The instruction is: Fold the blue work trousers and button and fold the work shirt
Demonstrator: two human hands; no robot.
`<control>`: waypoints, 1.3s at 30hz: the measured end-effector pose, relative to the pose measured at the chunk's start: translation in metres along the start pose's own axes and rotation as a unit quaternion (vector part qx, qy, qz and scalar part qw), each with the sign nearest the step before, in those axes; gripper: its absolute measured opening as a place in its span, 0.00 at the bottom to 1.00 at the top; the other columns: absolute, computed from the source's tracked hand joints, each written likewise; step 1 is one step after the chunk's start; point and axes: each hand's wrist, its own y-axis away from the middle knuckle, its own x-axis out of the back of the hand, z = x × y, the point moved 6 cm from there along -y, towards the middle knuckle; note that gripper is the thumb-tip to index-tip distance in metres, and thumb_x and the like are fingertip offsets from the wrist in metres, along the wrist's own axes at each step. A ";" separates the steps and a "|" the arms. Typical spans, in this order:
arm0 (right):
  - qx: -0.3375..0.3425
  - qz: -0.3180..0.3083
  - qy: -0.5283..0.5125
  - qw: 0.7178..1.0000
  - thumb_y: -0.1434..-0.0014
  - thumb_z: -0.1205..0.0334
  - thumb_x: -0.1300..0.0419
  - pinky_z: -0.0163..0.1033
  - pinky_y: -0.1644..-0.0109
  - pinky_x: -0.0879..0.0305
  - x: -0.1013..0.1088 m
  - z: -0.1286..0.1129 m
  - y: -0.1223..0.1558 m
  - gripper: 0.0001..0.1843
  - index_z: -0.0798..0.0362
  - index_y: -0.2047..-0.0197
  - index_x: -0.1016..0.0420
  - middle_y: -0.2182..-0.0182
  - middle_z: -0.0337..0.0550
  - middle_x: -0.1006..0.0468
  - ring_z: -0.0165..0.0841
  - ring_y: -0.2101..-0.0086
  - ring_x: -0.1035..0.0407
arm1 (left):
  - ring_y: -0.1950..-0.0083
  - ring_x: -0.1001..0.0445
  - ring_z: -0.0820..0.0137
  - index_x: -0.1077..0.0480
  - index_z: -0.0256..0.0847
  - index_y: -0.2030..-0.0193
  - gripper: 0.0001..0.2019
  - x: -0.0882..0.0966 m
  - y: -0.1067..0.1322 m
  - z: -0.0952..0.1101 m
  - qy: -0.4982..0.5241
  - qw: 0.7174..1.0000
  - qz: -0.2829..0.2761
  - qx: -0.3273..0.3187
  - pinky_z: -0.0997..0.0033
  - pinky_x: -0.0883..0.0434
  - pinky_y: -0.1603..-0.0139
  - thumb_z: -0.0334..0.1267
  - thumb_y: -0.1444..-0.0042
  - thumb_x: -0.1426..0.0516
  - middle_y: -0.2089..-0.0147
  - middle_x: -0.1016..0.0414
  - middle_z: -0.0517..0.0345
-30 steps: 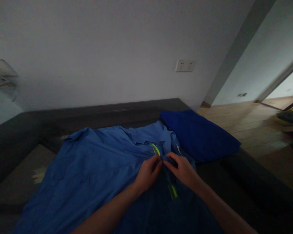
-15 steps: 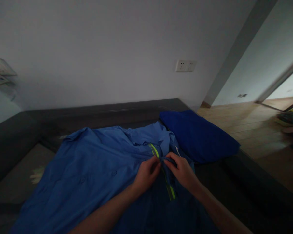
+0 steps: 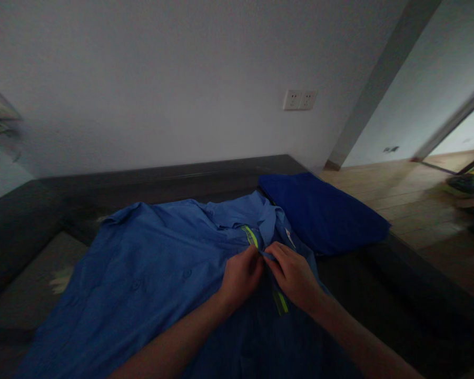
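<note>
A blue button-up work shirt [image 3: 158, 252] lies spread over a dark sofa, its collar [image 3: 267, 223] toward the right. Several buttons run along its front. My left hand [image 3: 243, 276] and my right hand [image 3: 294, 273] meet just below the collar, both pinching the shirt's front edge between thumb and fingers. The fingertips almost touch, and whether a button sits between them is hidden. A yellow-green reflective strip [image 3: 250, 236] shows above the hands, with another piece [image 3: 281, 303] below them.
A folded darker blue cloth [image 3: 319, 213] lies beyond the collar at the right. The dark sofa [image 3: 166, 176] backs onto a pale wall with a double socket [image 3: 300, 100]. Wooden floor [image 3: 403, 200] and some blurred items [image 3: 468, 184] are at the far right.
My right hand has turned slightly and its fingers have closed in nearer to the left hand. Both hands stay on the shirt's front edge. The view has shifted a little.
</note>
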 end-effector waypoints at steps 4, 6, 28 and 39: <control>0.018 0.005 0.021 1.000 0.38 0.73 0.50 0.39 0.60 0.37 0.000 -0.005 0.001 0.08 0.53 0.60 0.33 0.65 0.45 0.27 0.37 0.63 0.30 | 0.76 0.40 0.75 0.41 0.41 0.69 0.05 -0.001 0.001 -0.002 0.006 1.000 0.010 0.001 0.77 0.46 0.73 0.33 0.43 0.51 0.76 0.39 0.65; 0.024 0.006 0.029 0.999 0.37 0.73 0.50 0.39 0.61 0.37 -0.001 -0.007 0.002 0.08 0.54 0.61 0.33 0.66 0.45 0.27 0.37 0.64 0.30 | 0.77 0.41 0.76 0.41 0.41 0.71 0.05 0.000 0.001 -0.004 0.015 1.000 0.016 0.004 0.77 0.46 0.74 0.33 0.43 0.50 0.77 0.40 0.66; 0.086 0.029 0.096 0.991 0.40 0.75 0.49 0.39 0.63 0.36 0.003 -0.019 0.006 0.11 0.56 0.60 0.29 0.66 0.46 0.24 0.39 0.66 0.29 | 0.71 0.37 0.73 0.40 0.40 0.68 0.05 -0.001 0.001 -0.005 0.127 0.992 0.009 -0.023 0.75 0.40 0.69 0.34 0.40 0.51 0.72 0.35 0.62; 0.009 0.066 0.077 0.995 0.36 0.66 0.51 0.37 0.66 0.38 0.017 0.003 0.002 0.09 0.54 0.61 0.29 0.69 0.44 0.22 0.38 0.68 0.26 | 0.73 0.37 0.75 0.36 0.39 0.64 0.05 0.004 -0.002 -0.001 0.119 0.992 0.021 -0.024 0.77 0.41 0.72 0.38 0.40 0.49 0.73 0.35 0.63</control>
